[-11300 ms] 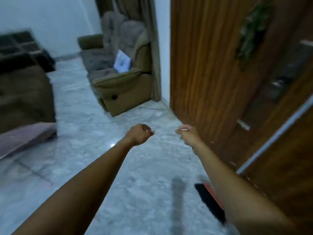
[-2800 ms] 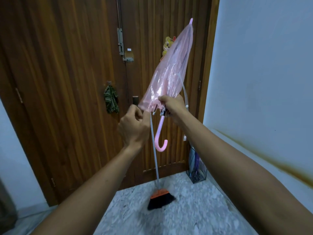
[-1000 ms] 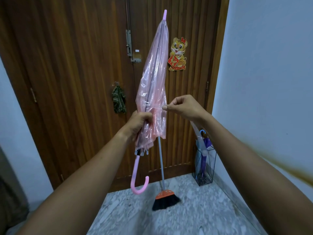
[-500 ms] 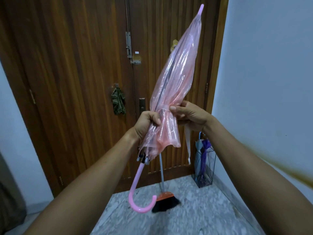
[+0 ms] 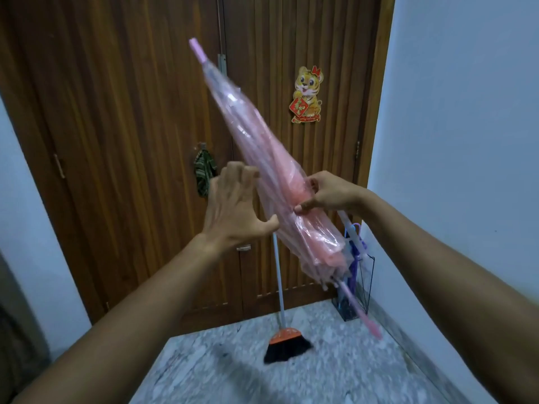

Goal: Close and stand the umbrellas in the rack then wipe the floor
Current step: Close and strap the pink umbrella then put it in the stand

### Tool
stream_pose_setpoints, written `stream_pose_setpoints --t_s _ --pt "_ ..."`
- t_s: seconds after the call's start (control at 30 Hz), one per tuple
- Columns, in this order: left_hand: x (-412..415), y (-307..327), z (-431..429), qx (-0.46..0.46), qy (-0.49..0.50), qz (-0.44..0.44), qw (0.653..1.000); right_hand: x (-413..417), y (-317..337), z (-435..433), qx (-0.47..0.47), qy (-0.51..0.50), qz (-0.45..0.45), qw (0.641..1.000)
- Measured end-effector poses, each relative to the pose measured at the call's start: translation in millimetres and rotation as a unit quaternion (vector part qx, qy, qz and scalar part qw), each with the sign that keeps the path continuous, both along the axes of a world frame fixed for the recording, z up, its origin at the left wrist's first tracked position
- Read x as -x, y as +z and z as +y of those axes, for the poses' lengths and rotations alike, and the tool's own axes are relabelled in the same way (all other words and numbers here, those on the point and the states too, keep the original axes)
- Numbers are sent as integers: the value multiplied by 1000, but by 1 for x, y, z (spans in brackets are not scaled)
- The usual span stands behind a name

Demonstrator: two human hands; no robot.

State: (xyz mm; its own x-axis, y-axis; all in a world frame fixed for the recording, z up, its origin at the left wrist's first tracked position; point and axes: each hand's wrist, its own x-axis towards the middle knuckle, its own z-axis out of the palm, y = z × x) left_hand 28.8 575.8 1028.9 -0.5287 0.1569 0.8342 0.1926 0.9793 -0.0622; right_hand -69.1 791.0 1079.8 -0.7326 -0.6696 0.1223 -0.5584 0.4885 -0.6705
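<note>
A folded pink see-through umbrella [image 5: 256, 158] slants across the middle, tip up and to the left, pink handle down to the right. My right hand [image 5: 329, 195] pinches its gathered canopy near the lower third. My left hand [image 5: 233, 208] is spread wide just left of the canopy, thumb tip close to the plastic, holding nothing. A wire umbrella rack [image 5: 357, 284] stands in the corner by the door with a purple umbrella [image 5: 354, 258] and a pale one in it. The marble floor [image 5: 291, 374] lies below.
A broom [image 5: 284, 342] with an orange and black head leans against the wooden door [image 5: 140, 112]. A dark cloth [image 5: 205, 172] hangs on the door, and a tiger sticker [image 5: 306, 94] is stuck higher up. The white wall [image 5: 466, 141] closes the right side.
The umbrella has swung over: its tip now points up left and its handle down right toward the rack. My left hand has let go of the canopy and spread open; my right hand still pinches it.
</note>
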Motion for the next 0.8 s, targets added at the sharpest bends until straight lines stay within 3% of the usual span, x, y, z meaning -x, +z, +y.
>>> stream_pose_setpoints --t_s 0.07,0.13,0.2,0.3,0.37,0.43,0.53,0.63,0.7,0.8 --pt "2 7 0 155 18 -10 988 -1 -1 -8 -46 19 37 998" --pt "7 10 4 283 106 -79 950 -4 -4 -21 -87 29 86 992" --pt "12 8 10 300 163 -135 930 -8 -7 -33 -119 24 132 984" --pt "9 6 12 188 156 -171 955 -13 -11 -44 -130 8 213 968" --pt "9 -4 9 94 163 -216 958 -16 -11 -48 -135 -29 327 935" --pt "10 -18 8 -14 158 -265 951 -19 -10 -50 -127 -78 439 886" --pt "9 -28 13 -217 124 -302 920 -22 -15 -47 -95 -131 508 846" --pt "11 -27 11 -388 63 -307 867 -23 -29 -44 -34 -159 514 842" --pt "13 -29 8 -463 21 -318 827 -23 -37 -44 25 -184 479 858" --pt "13 -31 6 -549 -40 -305 777 -20 -43 -44 30 -220 377 899"
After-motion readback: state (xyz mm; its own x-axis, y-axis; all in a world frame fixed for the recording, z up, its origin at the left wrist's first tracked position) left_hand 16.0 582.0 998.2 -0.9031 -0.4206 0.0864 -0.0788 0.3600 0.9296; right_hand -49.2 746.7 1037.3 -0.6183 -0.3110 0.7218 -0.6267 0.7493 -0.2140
